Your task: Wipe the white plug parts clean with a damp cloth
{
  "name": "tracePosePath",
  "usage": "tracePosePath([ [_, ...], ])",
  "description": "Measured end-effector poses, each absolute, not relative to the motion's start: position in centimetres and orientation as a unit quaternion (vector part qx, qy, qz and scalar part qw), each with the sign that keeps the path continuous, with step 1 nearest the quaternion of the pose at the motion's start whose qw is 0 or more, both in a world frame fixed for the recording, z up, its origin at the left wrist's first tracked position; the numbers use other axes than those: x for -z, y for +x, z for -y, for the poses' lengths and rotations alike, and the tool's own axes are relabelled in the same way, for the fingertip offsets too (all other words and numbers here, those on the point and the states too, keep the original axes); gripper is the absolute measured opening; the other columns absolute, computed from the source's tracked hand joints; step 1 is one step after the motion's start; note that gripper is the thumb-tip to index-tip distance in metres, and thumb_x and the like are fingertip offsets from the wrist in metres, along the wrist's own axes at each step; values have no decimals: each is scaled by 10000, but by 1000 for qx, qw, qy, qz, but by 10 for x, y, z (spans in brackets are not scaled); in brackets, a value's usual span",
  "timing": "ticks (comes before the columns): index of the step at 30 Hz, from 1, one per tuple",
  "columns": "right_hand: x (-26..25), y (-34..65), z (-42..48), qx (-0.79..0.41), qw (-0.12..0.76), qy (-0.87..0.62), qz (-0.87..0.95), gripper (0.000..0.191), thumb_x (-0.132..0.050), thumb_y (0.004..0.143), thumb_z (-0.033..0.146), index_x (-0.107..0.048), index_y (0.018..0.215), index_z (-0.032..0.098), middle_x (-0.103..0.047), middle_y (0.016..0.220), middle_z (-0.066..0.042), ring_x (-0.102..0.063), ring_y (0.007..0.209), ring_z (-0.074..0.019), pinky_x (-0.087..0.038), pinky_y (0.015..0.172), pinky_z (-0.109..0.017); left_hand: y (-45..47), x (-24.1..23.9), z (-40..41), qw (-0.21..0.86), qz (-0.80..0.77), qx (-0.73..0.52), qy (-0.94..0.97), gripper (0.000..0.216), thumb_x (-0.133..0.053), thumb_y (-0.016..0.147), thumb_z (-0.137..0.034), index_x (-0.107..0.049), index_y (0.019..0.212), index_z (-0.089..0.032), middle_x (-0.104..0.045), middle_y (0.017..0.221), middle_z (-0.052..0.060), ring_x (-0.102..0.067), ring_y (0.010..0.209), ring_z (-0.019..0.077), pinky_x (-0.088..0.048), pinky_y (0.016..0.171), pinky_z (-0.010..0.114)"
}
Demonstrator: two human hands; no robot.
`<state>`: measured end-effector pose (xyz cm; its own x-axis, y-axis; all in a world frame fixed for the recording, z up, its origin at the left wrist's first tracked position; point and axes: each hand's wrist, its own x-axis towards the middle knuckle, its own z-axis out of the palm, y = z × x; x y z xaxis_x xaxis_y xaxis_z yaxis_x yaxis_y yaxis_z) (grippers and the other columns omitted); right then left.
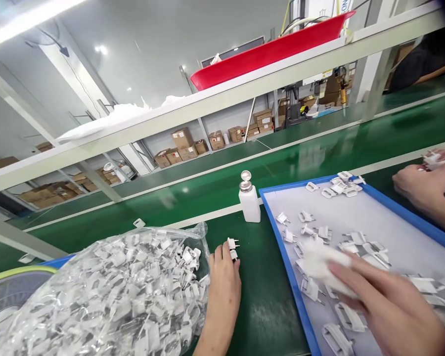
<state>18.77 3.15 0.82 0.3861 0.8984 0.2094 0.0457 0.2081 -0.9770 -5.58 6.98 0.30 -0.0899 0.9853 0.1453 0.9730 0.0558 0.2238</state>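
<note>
My left hand (223, 287) lies on the green table beside a clear bag (107, 291) full of white plug parts. Its fingertips pinch one white plug part (232, 247) with metal pins. My right hand (385, 301) reaches over the blue-rimmed tray (282, 237) and grips a white cloth (321, 264), pressed down among several white plug parts (350, 242) lying on the tray's grey floor.
A white dispenser bottle (249, 200) with a metal top stands by the tray's far left corner. Another person's hands (424, 185) hold white parts at the right edge. A red bin (270, 49) sits on the overhead shelf. A fan (7, 301) is at lower left.
</note>
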Motion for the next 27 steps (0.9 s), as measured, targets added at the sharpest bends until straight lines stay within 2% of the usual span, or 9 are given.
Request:
tracePosePath([
  [3,-68,163,-100,-131,497,-550,658,375,-515,1021,318,-641,688,199,-588,693,-15,-584,612,-142,-452,507,-241,-59,5,-65,50,-735,-111,667,303,-460,967,-17,-652,1194,-75,-712,1048,163,-671,1004,305,-490,840,372],
  [5,-93,143,-145,-67,488,-545,679,313,-399,1054,226,-682,936,166,-640,933,-61,-610,791,-149,-506,713,-270,-55,4,-60,56,-743,-106,659,255,-444,973,-25,-684,1032,-86,-712,939,153,-686,934,305,-476,755,347],
  [8,-98,116,-191,-26,397,-507,765,148,-554,1007,223,-660,1089,160,-661,1100,-56,-641,883,-156,-546,825,-351,-46,5,-46,62,-748,-101,653,235,-463,993,-87,-688,928,-113,-722,892,148,-711,856,283,-449,692,316],
  [12,-80,96,-209,-10,314,-489,814,206,-651,973,319,-658,1097,156,-664,1179,-66,-667,932,-171,-579,818,-371,-36,23,-25,89,-746,-85,654,213,-531,965,-155,-713,854,-145,-751,828,153,-741,826,314,-448,663,320],
  [16,-77,99,-198,-19,317,-504,803,163,-610,992,283,-651,1087,157,-652,1175,-63,-651,885,-154,-567,794,-352,-47,45,-11,140,-722,-170,656,114,-649,853,-216,-711,917,-145,-735,903,169,-703,894,351,-503,748,375],
  [19,-80,109,-170,-48,355,-516,778,214,-445,1034,179,-656,994,173,-629,1017,-29,-615,786,-125,-524,744,-290,-65,57,-10,215,-662,-257,671,517,-754,685,-141,-677,1196,-138,-723,1156,180,-658,1063,355,-520,910,412],
  [21,-76,114,-139,-74,382,-525,757,326,-373,1038,155,-647,862,185,-590,897,-16,-607,756,-114,-499,719,-249,-76,63,-11,252,-598,-291,703,608,-754,688,-130,-660,1286,-184,-710,1269,154,-638,1133,344,-505,991,429],
  [23,-62,115,-102,-100,395,-529,745,356,-392,1037,186,-631,773,195,-556,798,0,-595,674,-100,-487,642,-221,-85,69,-11,258,-559,-304,727,483,-697,767,-140,-699,1243,-220,-735,1234,125,-654,1096,319,-521,981,418],
  [27,3,101,-30,-166,387,-472,775,314,-411,1005,153,-665,1188,171,-598,863,-18,-672,724,-99,-529,658,-160,-100,77,-4,248,-549,-293,742,386,-669,817,-154,-738,1189,-232,-767,1091,101,-677,893,267,-577,812,342],
])
